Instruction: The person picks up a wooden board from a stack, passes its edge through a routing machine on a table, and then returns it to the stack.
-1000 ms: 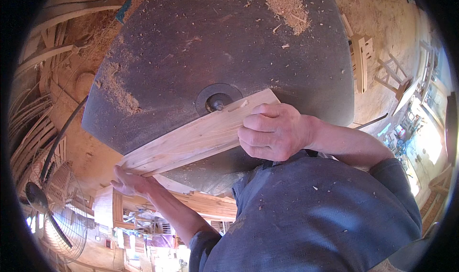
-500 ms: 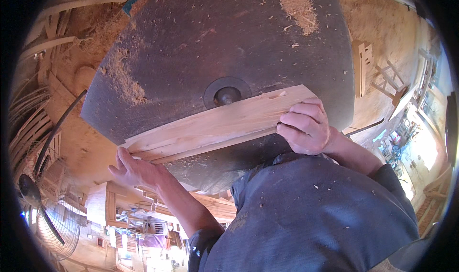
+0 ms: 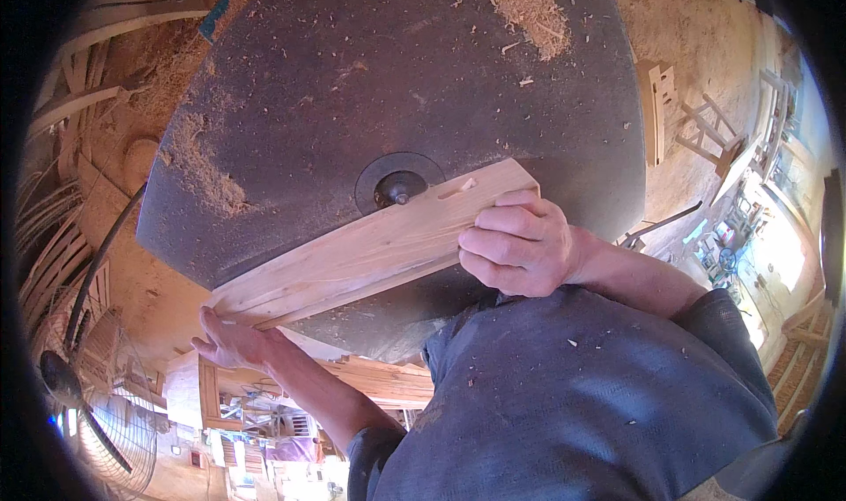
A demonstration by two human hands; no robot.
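Observation:
A pale wooden board (image 3: 352,259) with a slot near its right end lies slantwise over the dark machine table (image 3: 423,78). My right hand (image 3: 520,241) is wrapped round the board's right end, fingers curled over its top. At the lower left end, my left hand (image 3: 236,339) grips the board, with some of its fingers hidden beneath or behind the wood. Just beyond the board's far edge sits a dark spindle (image 3: 401,188) inside a round ring in the table. The board's long far edge runs close beside the spindle.
Sawdust and shavings (image 3: 533,16) lie on the table's far part, with another patch (image 3: 198,170) at left. A caged fan (image 3: 115,430) stands at lower left. Curved wooden pieces (image 3: 53,263) are stacked at left. A wooden frame (image 3: 709,135) stands on the floor at right.
Both hands have shifted the board to the left, its left end a little nearer me. It now slants more steeply, and more of the spindle shows.

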